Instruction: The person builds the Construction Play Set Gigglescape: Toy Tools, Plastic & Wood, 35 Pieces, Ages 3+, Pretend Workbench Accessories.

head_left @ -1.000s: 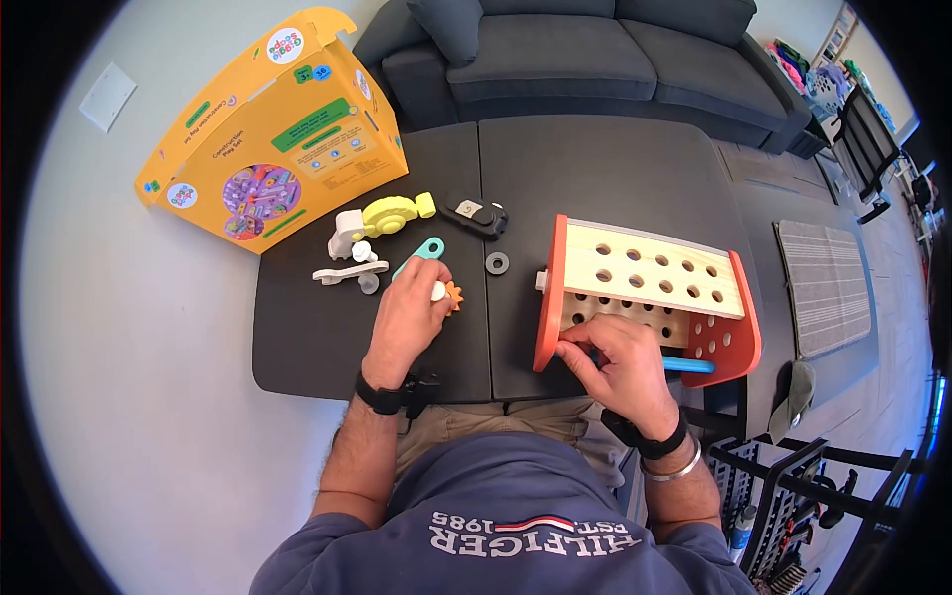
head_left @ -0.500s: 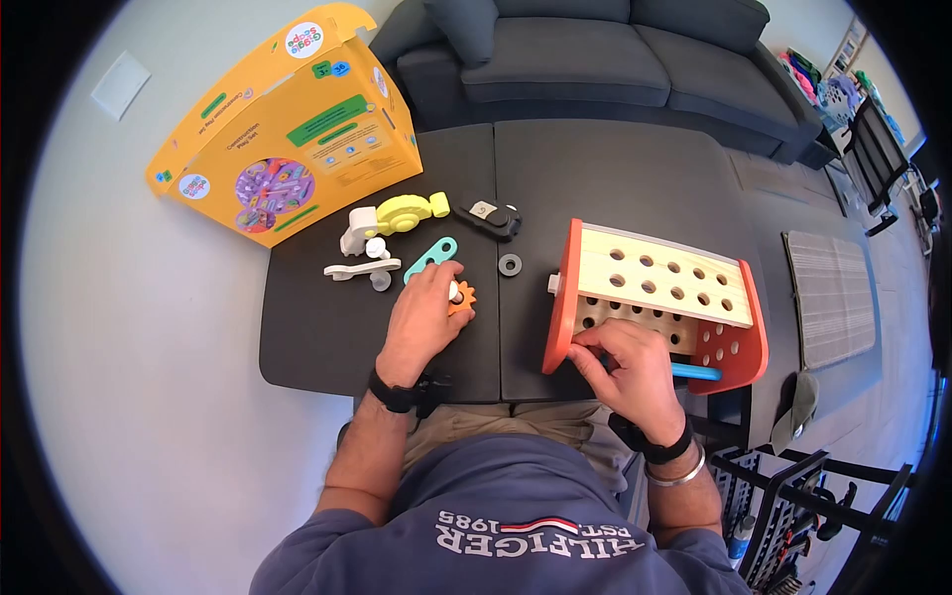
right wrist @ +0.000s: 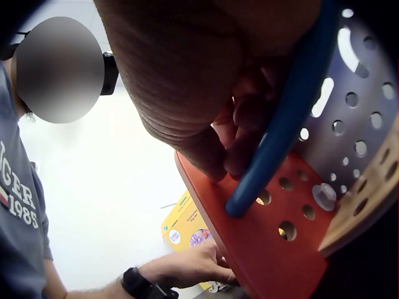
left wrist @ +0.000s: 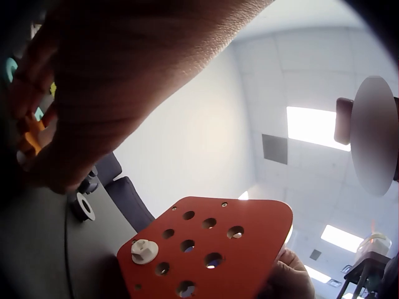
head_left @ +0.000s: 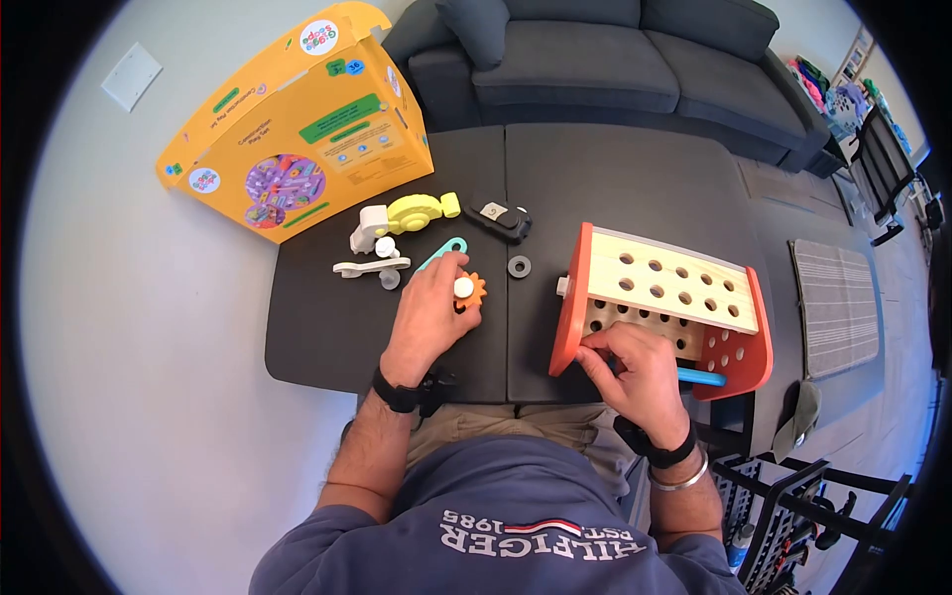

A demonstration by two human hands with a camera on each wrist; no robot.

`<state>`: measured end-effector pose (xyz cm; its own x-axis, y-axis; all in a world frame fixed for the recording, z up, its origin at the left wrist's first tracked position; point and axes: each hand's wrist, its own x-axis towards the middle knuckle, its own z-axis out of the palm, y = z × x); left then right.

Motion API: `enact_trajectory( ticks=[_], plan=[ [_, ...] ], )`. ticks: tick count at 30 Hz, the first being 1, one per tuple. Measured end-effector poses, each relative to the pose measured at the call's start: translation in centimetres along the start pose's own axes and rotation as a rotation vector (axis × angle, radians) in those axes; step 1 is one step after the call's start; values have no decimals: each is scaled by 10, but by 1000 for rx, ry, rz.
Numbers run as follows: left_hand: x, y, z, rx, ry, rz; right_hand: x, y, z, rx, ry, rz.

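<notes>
On the left half of the table, my left hand [head_left: 426, 315] holds an orange toy gear [head_left: 478, 292], with a white bolt head [head_left: 463, 288] at its middle. A teal strip with holes [head_left: 454, 245] pokes out just beyond the fingers. My right hand [head_left: 635, 367] grips the near left corner of a wooden toy workbench [head_left: 684, 266], thumb and fingertips at the edge of its red side panel [right wrist: 274, 237]. Beside those fingers runs a blue rod [right wrist: 268, 156], meeting the panel's inner face. A white nut [left wrist: 144, 251] sits on the panel's outer face.
A grey ring [head_left: 519, 266] lies between the hands. Behind are a black toy piece [head_left: 501, 220], a yellow toy piece [head_left: 415, 212] with white parts, and a white strip [head_left: 372, 268]. A yellow box [head_left: 297, 139] stands at the back left; a sofa [head_left: 585, 64] is beyond the table.
The left fingers have shifted around the orange gear, so more of it and its white bolt head shows. The right hand stays at the workbench corner. The head view has turned slightly.
</notes>
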<state>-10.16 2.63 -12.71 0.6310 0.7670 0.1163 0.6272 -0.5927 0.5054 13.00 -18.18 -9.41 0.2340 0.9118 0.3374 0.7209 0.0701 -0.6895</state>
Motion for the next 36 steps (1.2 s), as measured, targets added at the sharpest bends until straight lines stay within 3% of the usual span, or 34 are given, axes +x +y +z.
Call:
enact_trajectory(
  ticks=[2, 9, 15, 17, 19, 23, 25, 27, 31, 36],
  plan=[
    [0, 6, -7, -61, 88, 63, -1, 2, 1, 0, 1, -7],
    [18, 42, -46, -185, 67, 124, -1, 0, 0, -8, 0, -4],
    [47, 93, -89, -376, 82, 387, -2, 1, 1, 8, 4, 3],
    [56, 112, -89, -418, 84, 424, 0, 0, 0, -3, 4, -8],
    [70, 130, -81, -495, 67, 587, -2, -1, 0, -22, 10, 1],
    [97, 166, -60, -518, -78, 715, -3, 4, 3, -53, 37, -55],
    [109, 179, -48, -510, -112, 747, -2, 6, 3, -17, 56, -100],
    [115, 192, -40, -573, -287, 646, -3, 6, 1, -28, 59, -92],
    [126, 192, -20, -424, -249, 708, -5, 10, 4, -31, 53, -105],
    [121, 182, -11, -397, -274, 658, -6, 11, 3, -37, 56, -115]
  ],
)
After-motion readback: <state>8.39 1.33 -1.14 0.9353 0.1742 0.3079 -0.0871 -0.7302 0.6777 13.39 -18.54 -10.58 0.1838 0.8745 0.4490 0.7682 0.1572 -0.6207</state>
